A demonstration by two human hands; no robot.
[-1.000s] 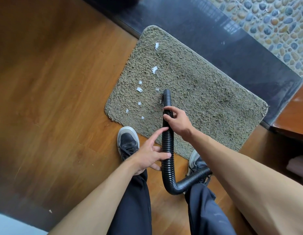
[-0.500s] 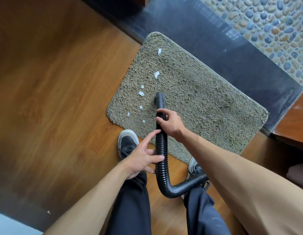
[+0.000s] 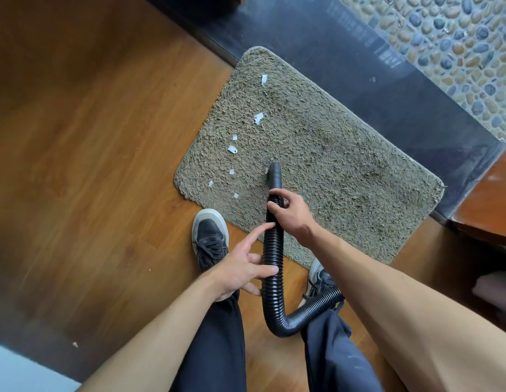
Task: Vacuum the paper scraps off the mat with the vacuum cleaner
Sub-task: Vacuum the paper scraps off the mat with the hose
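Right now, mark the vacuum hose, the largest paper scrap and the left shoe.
vacuum hose [image 3: 272, 248], head view, ribbed middle section.
largest paper scrap [image 3: 258, 118], head view, its white middle.
left shoe [image 3: 208, 220], head view, pale toe cap.

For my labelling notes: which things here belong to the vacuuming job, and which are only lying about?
Job: mat; paper scraps on it; vacuum hose, its nozzle pointed at the mat; right hand gripping the hose; left hand touching it.
Lying about: stray bit on the wooden floor; dark stone sill; pebble floor; wooden furniture edge.
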